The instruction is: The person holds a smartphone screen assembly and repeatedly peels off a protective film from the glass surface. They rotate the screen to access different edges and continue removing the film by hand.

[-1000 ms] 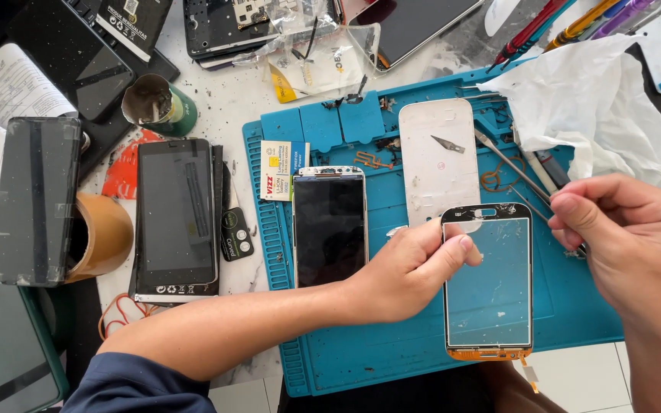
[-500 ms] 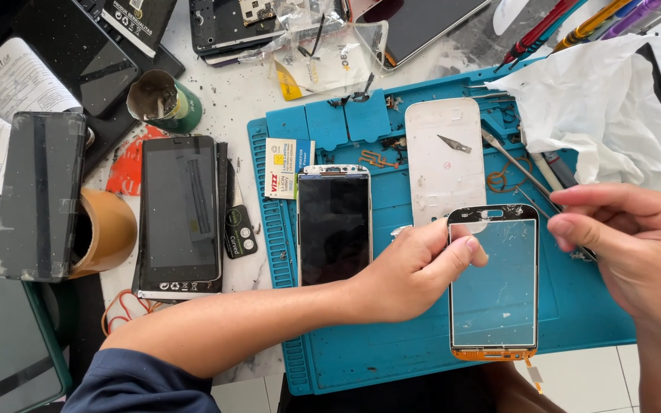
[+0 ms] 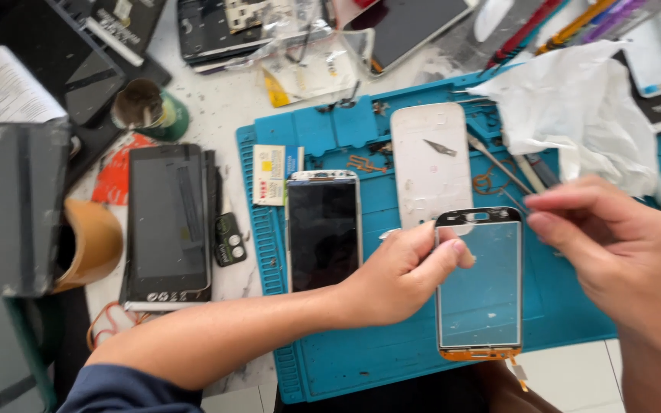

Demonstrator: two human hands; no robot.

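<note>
Now I'm steadying the clear phone front glass [image 3: 480, 294] with my left hand [image 3: 395, 279], fingers curled against its left edge, over the blue repair mat [image 3: 330, 359]. My right hand [image 3: 613, 252] is hovering beside it, fingertips pinched together; whether they're holding anything, I can't tell.

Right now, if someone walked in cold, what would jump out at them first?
The clear glass phone panel at centre, pinched at its left edge by the left hand, over the blue work mat. The right hand hovers at its right. A dark phone lies just left.

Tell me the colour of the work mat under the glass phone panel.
Teal blue silicone work mat, seen best in the head view.
</note>
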